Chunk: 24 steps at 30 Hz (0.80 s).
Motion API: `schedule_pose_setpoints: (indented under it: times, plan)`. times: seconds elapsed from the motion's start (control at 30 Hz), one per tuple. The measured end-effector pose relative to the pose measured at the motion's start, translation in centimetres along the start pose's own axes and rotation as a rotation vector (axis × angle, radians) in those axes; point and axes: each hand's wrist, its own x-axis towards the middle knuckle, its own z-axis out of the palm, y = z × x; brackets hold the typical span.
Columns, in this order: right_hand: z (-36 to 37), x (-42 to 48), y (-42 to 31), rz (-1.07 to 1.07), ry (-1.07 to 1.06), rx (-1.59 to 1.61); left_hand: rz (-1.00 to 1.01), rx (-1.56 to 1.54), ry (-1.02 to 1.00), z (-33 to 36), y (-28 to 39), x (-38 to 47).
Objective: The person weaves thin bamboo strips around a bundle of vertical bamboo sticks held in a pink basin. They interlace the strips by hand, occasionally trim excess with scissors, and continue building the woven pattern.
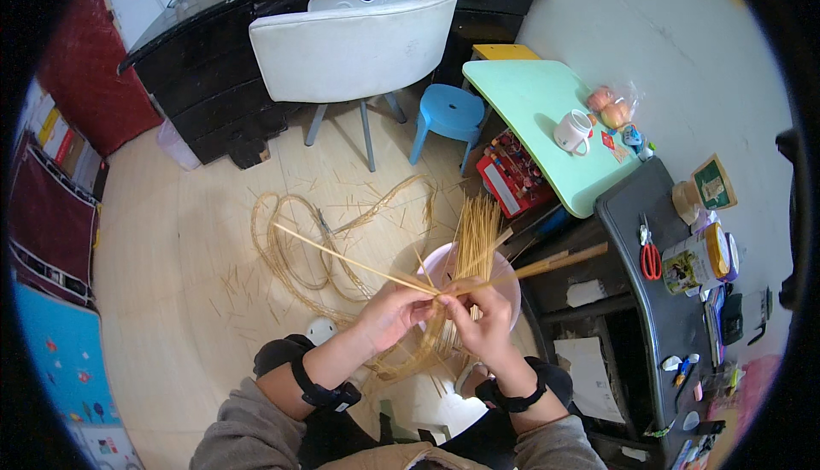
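My left hand pinches a flat braid of straw near its working end. My right hand meets it there, fingertips almost touching and closed on the same end. A long pale straw sticks out to the upper left from between my fingers. More straws fan out to the right past my right hand. Beneath my hands, a pink basin holds a thick bundle of straw. The finished-looking braid hangs down below, and a long braid lies in loops on the floor.
Straw clippings litter the tiled floor. A white chair, a blue stool and a green table with a mug stand ahead. Red-handled scissors lie on a black desk at right.
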Motion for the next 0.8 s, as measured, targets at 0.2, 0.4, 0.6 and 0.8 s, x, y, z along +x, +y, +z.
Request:
schedule_pose_setpoints:
  times: [0.2,0.4,0.6,0.8]
  plan:
    - [-0.6,0.5,0.1,0.538,-0.093,0.353,0.215,0.381,0.069,1.8,0.1,-0.6]
    - [-1.4,0.8,0.0,0.567,-0.114,0.572,0.120,0.376,0.077,2.3,0.3,-0.7]
    - [-1.5,0.7,0.5,0.612,-0.119,0.644,0.169,0.394,0.059,1.9,-0.1,-0.3]
    - [-1.4,0.8,0.6,0.653,-0.182,0.717,0.347,0.413,0.097,1.4,-0.3,-0.2]
